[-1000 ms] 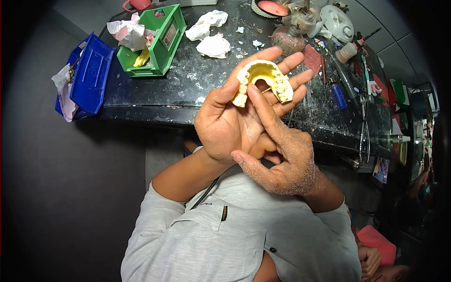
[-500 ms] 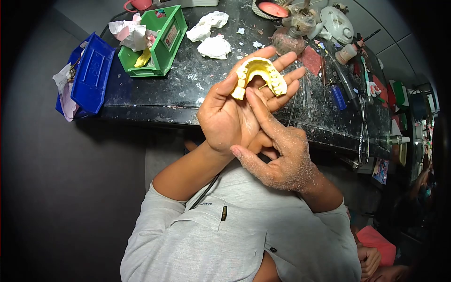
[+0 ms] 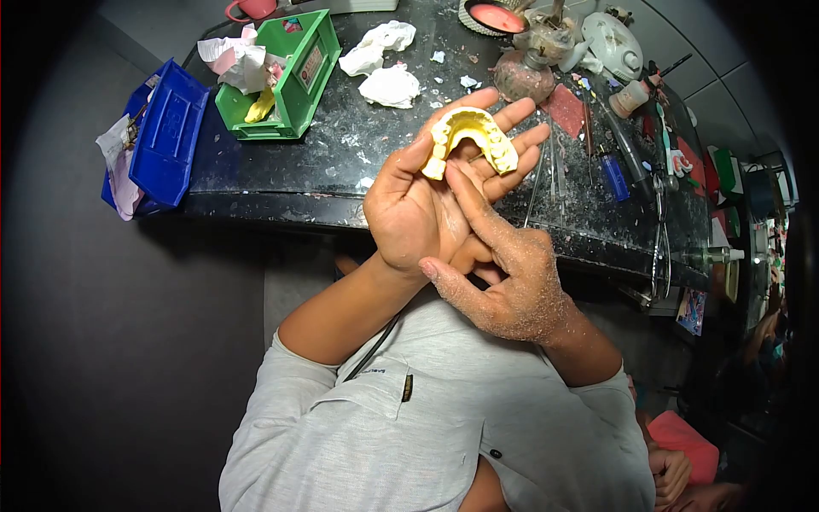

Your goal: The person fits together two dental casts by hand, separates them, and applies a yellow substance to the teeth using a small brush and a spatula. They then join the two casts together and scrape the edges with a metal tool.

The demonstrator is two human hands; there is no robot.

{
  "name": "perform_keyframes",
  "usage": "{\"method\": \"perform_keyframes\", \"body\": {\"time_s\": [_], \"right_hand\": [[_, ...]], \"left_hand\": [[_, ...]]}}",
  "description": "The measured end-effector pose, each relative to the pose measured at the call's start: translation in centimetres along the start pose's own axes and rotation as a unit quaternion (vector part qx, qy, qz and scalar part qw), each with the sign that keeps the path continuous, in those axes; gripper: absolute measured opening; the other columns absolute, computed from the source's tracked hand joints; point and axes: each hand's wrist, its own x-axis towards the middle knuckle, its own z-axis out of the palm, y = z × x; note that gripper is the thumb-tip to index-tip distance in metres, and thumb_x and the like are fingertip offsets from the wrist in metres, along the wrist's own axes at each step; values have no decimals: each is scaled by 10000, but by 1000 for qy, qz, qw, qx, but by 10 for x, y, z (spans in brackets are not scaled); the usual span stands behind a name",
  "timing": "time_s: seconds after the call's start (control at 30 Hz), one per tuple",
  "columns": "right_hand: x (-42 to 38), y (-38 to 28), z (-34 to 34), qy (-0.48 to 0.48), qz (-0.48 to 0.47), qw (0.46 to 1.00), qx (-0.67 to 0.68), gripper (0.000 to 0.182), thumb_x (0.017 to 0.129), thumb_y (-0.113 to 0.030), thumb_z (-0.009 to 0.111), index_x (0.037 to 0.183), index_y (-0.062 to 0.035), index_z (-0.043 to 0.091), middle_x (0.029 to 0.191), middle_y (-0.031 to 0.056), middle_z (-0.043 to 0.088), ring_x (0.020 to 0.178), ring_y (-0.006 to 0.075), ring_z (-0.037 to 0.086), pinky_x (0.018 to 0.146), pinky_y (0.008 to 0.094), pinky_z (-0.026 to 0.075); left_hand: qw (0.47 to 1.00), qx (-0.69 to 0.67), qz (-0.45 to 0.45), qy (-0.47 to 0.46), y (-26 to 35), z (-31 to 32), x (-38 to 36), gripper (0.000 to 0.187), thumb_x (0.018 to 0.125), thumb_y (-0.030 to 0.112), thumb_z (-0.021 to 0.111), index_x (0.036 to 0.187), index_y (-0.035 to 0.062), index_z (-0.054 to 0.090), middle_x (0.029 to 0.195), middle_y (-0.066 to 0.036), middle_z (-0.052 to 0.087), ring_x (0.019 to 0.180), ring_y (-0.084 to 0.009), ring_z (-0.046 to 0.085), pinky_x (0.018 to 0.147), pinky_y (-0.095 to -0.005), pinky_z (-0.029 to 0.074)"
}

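Closed around 1 side of a yellow, horseshoe-shaped dental cast [image 3: 495,147], the grip of the left hand [image 3: 418,215] sets its thumb against the outer edge, with the palm up and the fingers spread beneath and beyond. The cast lies at upper center of the frame, its tooth shapes facing up and its open end toward the wrist. The right hand [image 3: 522,275], dusted with pale grains, holds nothing; its index finger extends to just beside the cast's open end, and its thumb sticks out toward the left wrist. Behind them, the dark, speckled bench [image 3: 299,175] carries 2 crumpled white wads [image 3: 390,87] and a green bin [image 3: 320,72] at upper left, with a blue bin [image 3: 169,141] at the bench's left edge. A blue translucent item [image 3: 614,177] lies at upper right, near a flat pink sheet [image 3: 565,111].
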Motion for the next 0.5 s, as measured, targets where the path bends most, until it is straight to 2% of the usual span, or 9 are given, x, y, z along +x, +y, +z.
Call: {"method": "perform_keyframes", "body": {"time_s": [0.1,0.23,0.3,0.33,0.4,0.43,0.47,0.5], "right_hand": [[0,-2,-2,-19,26,999,-4,838,820,-116,792,1494,83,334,820,98,696,575,26,531,520,184,433],[0,2,1,7,-14,1000,-9,837,810,-118,796,1485,88,346,764,92,680,548,29,522,505,190,424],[0,0,0,11,-16,1000,-8,824,807,-113,795,1477,91,361,726,87,671,543,28,522,503,191,423],[-1,-2,-2,5,-23,1000,-17,780,799,-94,793,1451,92,406,691,81,662,538,29,524,498,190,418],[-3,-7,-9,-2,-32,999,-26,738,791,-76,790,1424,94,451,656,76,653,532,30,525,494,188,412],[-4,-11,-14,15,-64,997,-40,681,802,-75,781,1399,75,491,606,53,619,509,67,554,523,227,458],[-5,-14,-18,32,-95,994,-53,625,814,-74,772,1375,57,531,556,29,586,485,104,582,552,267,503],[-4,-15,-19,78,-114,989,-50,522,808,-59,765,1297,35,609,615,30,623,557,108,605,600,258,508]], "left_hand": [[1000,5,1,2,0,1,0,602,1026,259,272,1512,-83,179,1546,-410,87,1448,-559,126,1193,-579,272],[1000,23,2,0,0,2,0,608,1024,265,275,1512,-85,176,1543,-417,85,1440,-565,153,1194,-584,262],[996,81,8,24,0,4,0,606,1041,308,258,1497,-90,223,1513,-430,175,1364,-574,331,1131,-566,386],[996,81,8,25,2,0,1,606,1041,308,258,1497,-90,223,1513,-430,175,1364,-574,331,1131,-566,386],[981,186,-20,-41,14,-11,5,628,1059,381,210,1424,-113,344,1348,-437,433,1106,-496,609,949,-488,555],[981,187,-19,-40,17,-13,5,628,1059,381,210,1424,-113,344,1348,-437,433,1106,-496,609,949,-488,555],[975,220,-31,-27,19,-13,4,649,1062,410,182,1372,-119,395,1228,-411,521,933,-422,651,809,-423,579],[967,252,-44,-13,21,-8,5,684,1065,439,153,1320,-125,446,1109,-385,609,760,-349,692,669,-358,604]]}}
